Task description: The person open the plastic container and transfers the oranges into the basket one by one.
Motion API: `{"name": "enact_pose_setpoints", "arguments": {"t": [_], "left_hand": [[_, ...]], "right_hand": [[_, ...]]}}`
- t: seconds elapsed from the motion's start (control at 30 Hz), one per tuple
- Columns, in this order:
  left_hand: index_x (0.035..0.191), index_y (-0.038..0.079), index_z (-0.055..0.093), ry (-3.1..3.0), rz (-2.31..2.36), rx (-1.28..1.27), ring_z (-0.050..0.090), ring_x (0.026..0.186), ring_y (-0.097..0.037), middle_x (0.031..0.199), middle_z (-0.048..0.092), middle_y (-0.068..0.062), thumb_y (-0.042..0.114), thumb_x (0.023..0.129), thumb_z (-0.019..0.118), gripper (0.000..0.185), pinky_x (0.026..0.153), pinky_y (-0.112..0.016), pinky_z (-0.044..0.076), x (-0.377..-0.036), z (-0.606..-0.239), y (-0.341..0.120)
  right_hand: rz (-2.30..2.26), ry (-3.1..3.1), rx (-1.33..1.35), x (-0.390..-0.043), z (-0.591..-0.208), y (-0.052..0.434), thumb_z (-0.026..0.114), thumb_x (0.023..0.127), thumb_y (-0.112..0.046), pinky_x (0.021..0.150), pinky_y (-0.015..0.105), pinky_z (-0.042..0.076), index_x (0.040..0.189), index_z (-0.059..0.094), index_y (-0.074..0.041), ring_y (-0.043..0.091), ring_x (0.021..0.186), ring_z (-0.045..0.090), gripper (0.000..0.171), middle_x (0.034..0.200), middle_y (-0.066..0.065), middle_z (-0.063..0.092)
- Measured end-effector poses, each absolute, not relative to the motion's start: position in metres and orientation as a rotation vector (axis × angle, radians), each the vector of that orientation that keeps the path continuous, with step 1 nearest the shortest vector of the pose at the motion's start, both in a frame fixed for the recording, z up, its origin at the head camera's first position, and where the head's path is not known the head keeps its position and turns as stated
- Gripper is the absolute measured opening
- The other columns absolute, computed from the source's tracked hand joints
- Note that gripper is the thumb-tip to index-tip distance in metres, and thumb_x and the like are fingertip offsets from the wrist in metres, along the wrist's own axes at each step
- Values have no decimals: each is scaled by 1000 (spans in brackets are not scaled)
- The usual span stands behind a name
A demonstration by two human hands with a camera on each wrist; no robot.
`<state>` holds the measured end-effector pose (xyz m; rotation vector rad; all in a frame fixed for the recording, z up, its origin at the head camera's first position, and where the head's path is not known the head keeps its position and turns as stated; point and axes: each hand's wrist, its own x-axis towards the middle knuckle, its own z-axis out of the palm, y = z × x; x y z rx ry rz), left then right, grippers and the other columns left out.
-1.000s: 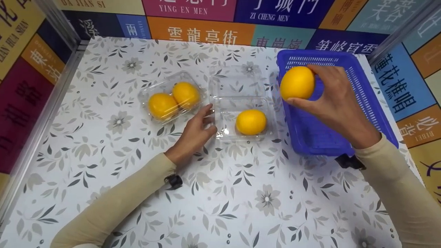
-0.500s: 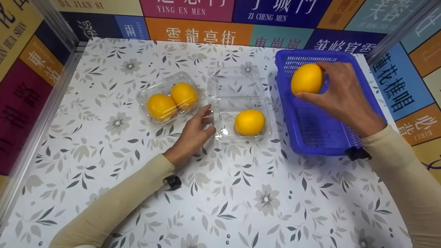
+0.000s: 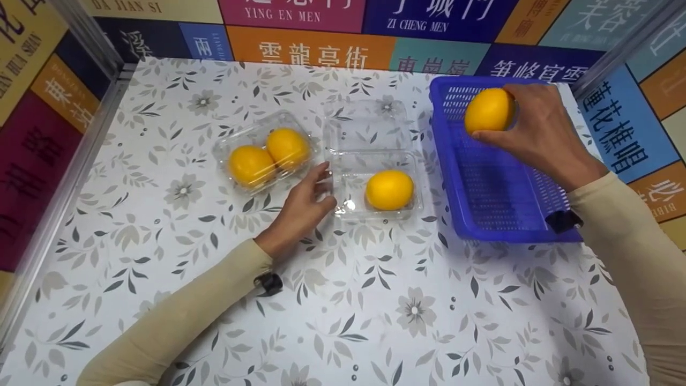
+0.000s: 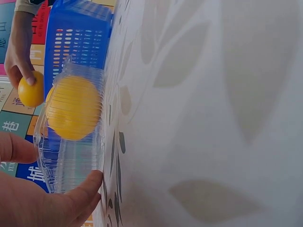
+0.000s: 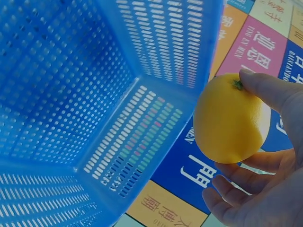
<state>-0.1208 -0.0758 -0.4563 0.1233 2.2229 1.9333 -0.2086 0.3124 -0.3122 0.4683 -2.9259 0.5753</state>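
My right hand (image 3: 546,126) pinches a yellow orange (image 3: 489,111) between thumb and fingers, held up over the blue basket (image 3: 447,177). A small green stem mark shows on the orange (image 5: 232,118) in the right wrist view. My left hand (image 3: 300,209) has its fingers relaxed, fingertips right at the left side of a clear plastic box (image 3: 351,185) whose lid (image 3: 364,126) lies folded back. Inside that box, on the right, sits one orange (image 3: 389,190). The left wrist view shows my left hand (image 4: 47,198) beside the box wall (image 4: 61,175).
Left of the open box stands a second clear box (image 3: 225,142) with its lid down over two oranges (image 3: 252,166). The floral tablecloth (image 3: 300,321) covers the table, and printed panels (image 3: 321,51) stand along its back and sides.
My right hand has carried the orange to the right and farther back over the basket. My left hand and both clear boxes have stayed in place.
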Motion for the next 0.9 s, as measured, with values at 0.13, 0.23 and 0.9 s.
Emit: {"name": "enact_pose_setpoints", "arguments": {"t": [0.13,0.23,0.9], "left_hand": [[171,2,32,2253,1907,127,55,147,-36,165,49,-21,2,96,62,81,122,-44,47,-121,-457,-76],[171,2,33,2256,1903,122,56,147,-36,165,49,-21,2,96,62,81,121,-43,48,-121,-457,-76],[172,1,30,2228,1933,130,54,148,-37,166,48,-21,-1,97,62,82,122,-44,47,-121,-455,-75]], "right_hand": [[533,-2946,487,-216,-312,312,85,95,-37,117,70,37,154,55,4,49,141,38,77,146,30,59],[480,-2983,469,-222,-311,311,84,95,-37,111,69,40,152,55,6,51,138,39,78,142,32,60],[270,-3139,498,-261,-338,318,85,95,-36,114,76,34,148,50,12,57,134,38,79,144,39,52]]}}
